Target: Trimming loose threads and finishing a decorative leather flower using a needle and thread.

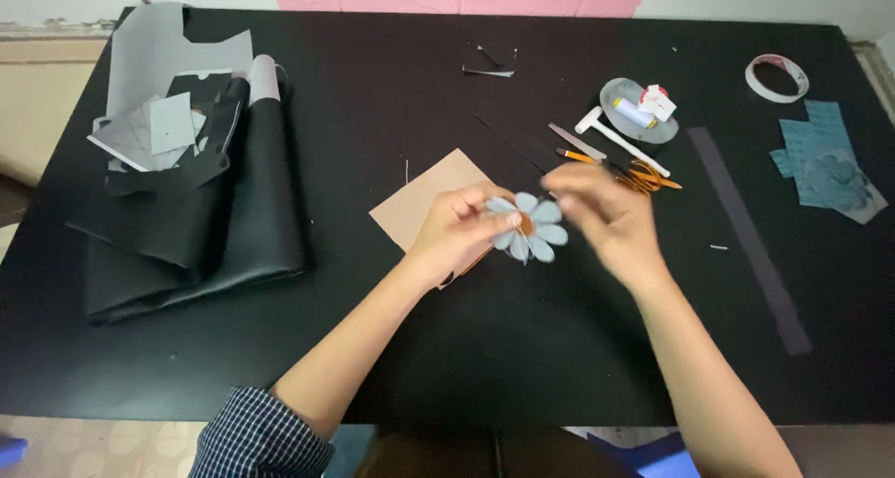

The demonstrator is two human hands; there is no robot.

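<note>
My left hand (457,228) pinched a pale-blue petalled flower (530,227) by its brown centre above the black tabletop (522,348); right hand (601,219), blurred, fingers' state unclear. Light, floppy, easily creased, I judged.

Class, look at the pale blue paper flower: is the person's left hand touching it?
Touching. The head view shows the left hand pinching the pale blue flower at its left edge, fingers overlapping the petals with no gap.
</note>
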